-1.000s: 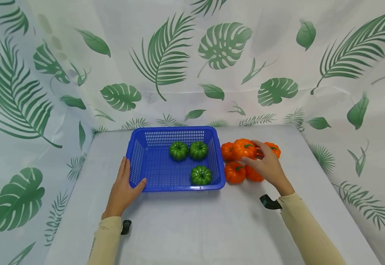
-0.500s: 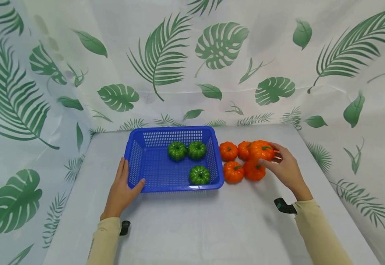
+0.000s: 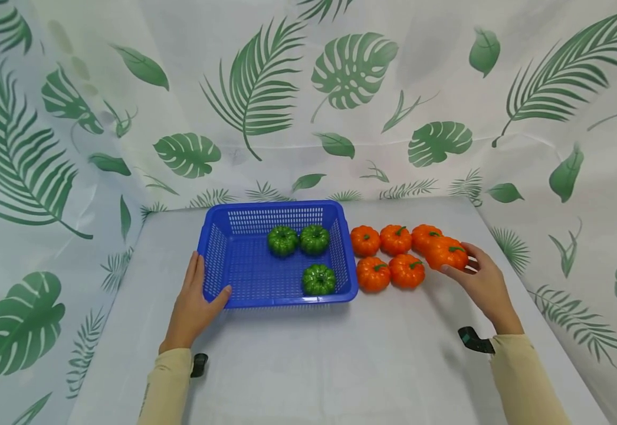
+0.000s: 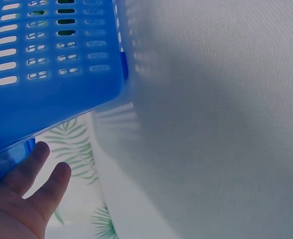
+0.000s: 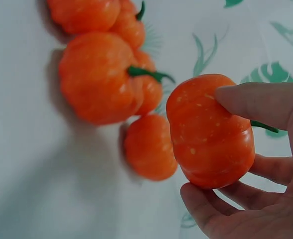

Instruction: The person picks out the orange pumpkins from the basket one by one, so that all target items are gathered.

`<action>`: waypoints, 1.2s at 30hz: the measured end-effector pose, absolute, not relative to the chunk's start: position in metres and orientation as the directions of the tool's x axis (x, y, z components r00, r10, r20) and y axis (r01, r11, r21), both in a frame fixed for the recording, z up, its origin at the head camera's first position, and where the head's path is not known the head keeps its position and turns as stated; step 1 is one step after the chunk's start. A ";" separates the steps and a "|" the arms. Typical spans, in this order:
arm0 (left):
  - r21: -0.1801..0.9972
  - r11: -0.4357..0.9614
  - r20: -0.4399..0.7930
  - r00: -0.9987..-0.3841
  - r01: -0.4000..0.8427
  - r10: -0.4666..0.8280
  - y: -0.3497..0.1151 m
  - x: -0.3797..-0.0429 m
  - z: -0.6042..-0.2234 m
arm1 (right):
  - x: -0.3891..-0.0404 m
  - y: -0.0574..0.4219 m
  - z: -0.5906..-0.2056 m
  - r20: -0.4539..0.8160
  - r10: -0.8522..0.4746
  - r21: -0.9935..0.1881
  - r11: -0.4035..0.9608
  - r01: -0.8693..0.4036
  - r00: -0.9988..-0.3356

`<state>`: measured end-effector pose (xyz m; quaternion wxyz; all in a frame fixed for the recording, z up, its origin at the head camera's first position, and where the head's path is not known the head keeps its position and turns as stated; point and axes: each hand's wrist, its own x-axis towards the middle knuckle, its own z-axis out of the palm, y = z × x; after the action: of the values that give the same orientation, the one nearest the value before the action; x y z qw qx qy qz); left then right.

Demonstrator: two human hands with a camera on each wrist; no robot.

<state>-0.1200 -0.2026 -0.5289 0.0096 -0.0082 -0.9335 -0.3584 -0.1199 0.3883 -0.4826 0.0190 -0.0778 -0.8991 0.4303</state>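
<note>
My right hand (image 3: pixel 486 289) grips a small orange pumpkin (image 3: pixel 446 254) with a green stem. In the right wrist view the thumb presses one side of this pumpkin (image 5: pixel 211 134) and the fingers curl under the other. In the head view it partly covers another orange pumpkin (image 3: pixel 425 236) behind it. My left hand (image 3: pixel 192 310) rests at the near left corner of a blue plastic basket (image 3: pixel 273 303), its fingers fairly straight along the side and its thumb by the front rim. The left wrist view shows two extended fingers (image 4: pixel 54 186) at the basket's rim.
Inside the basket sit three green pumpkins, two at the back (image 3: pixel 282 241) and one near the front right (image 3: pixel 318 280). Several orange pumpkins (image 3: pixel 374 274) stand in two rows right of the basket. A leaf-printed curtain (image 3: pixel 287 118) surrounds the white table (image 3: pixel 314 366).
My right hand has carried the orange pumpkin rightward over the others, and lower, to the right end of the group. The left hand and basket have stayed in place.
</note>
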 end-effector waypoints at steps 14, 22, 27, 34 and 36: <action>0.674 0.739 0.006 -1.000 0.024 0.027 -0.204 -0.118 -0.523 | -0.118 0.409 -0.517 -0.176 0.152 -0.762 0.604 0.233 -0.973; 0.678 0.735 -0.041 -0.997 0.020 0.065 -0.202 -0.120 -0.518 | -0.115 0.415 -0.529 -0.231 0.167 -0.734 0.618 0.284 -0.959; 0.684 0.729 -0.077 -0.994 0.004 0.078 -0.205 -0.124 -0.514 | -0.116 0.412 -0.535 -0.233 0.162 -0.733 0.619 0.283 -0.959; 0.690 0.724 -0.076 -0.996 -0.013 0.054 -0.221 -0.131 -0.500 | -0.120 0.407 -0.535 -0.267 0.134 -0.684 0.671 0.286 -0.954; 0.693 0.721 -0.075 -0.997 -0.027 0.035 -0.225 -0.133 -0.491 | -0.120 0.407 -0.529 -0.275 0.133 -0.680 0.674 0.291 -0.952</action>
<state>-0.1327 -0.2254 -0.4913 -0.0413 -0.0020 -0.9266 -0.3738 -0.1198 0.4069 -0.5294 -0.1018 -0.1165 -0.9091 0.3869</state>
